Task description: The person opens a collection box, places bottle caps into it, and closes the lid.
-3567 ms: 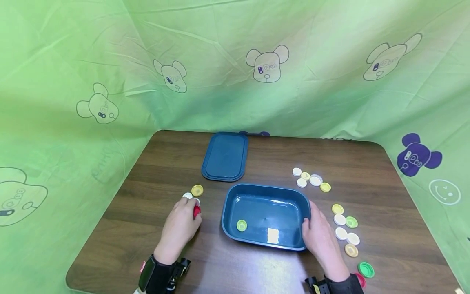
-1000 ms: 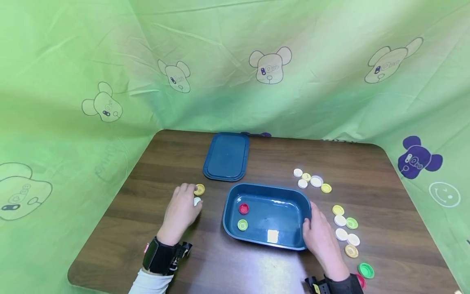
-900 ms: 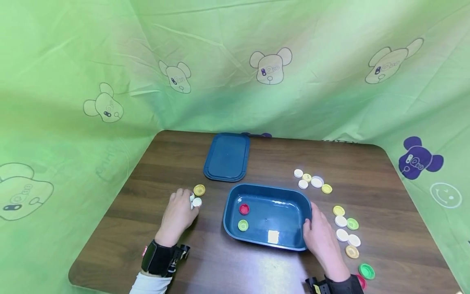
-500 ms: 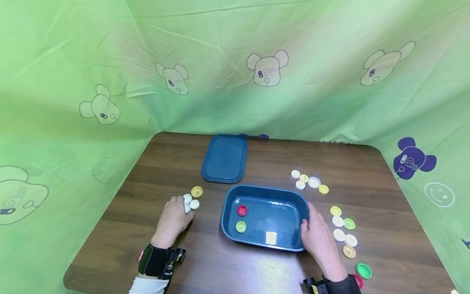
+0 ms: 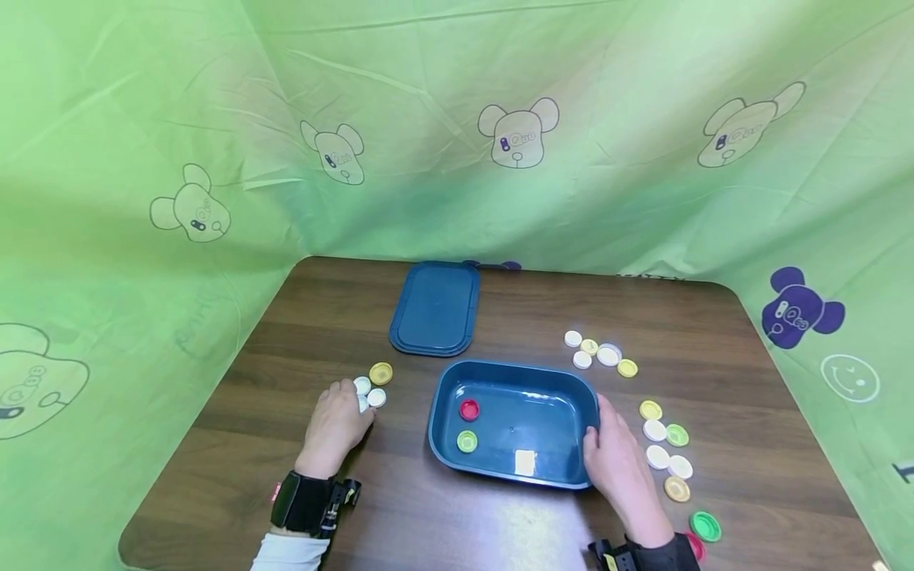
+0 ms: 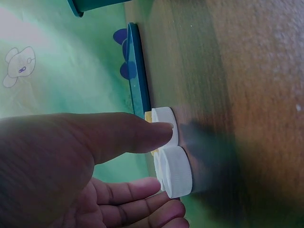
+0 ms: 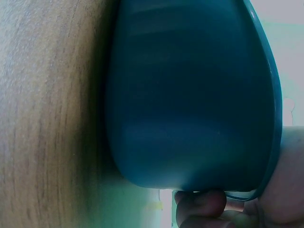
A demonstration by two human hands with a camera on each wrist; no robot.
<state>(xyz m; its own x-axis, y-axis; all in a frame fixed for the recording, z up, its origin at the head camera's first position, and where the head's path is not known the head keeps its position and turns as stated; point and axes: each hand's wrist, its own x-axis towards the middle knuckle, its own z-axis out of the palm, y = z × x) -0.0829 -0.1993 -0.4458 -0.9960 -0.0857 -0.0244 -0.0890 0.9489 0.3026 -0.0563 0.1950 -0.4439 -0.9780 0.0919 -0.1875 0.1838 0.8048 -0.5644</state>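
My left hand (image 5: pixel 334 422) is at a cluster of three white bottle caps (image 5: pixel 376 397) on the table's left side, with a yellow cap (image 5: pixel 381 373) just behind them. In the left wrist view, the thumb (image 6: pixel 147 135) is spread apart from the fingers, its tip overlapping a white cap (image 6: pixel 166 116); the fingertips are right at a nearer white cap (image 6: pixel 176 171). My right hand (image 5: pixel 616 454) grips the right end of a blue plastic box (image 5: pixel 550 424), thumb over the rim and fingers outside. A red cap (image 5: pixel 469 410) and a light green cap (image 5: pixel 467 442) lie inside.
A blue lid (image 5: pixel 435 308) lies flat behind the box. White and yellow caps (image 5: pixel 608 354) are grouped at the back right. More caps (image 5: pixel 658 457) line the right side, down to a green cap (image 5: pixel 704 526) and a red cap (image 5: pixel 696 545) near the right wrist.
The red cap, earlier at my left fingers on the table, now lies in the box. My left hand has drawn back slightly, uncovering more of the white caps. My right hand stays on the box.
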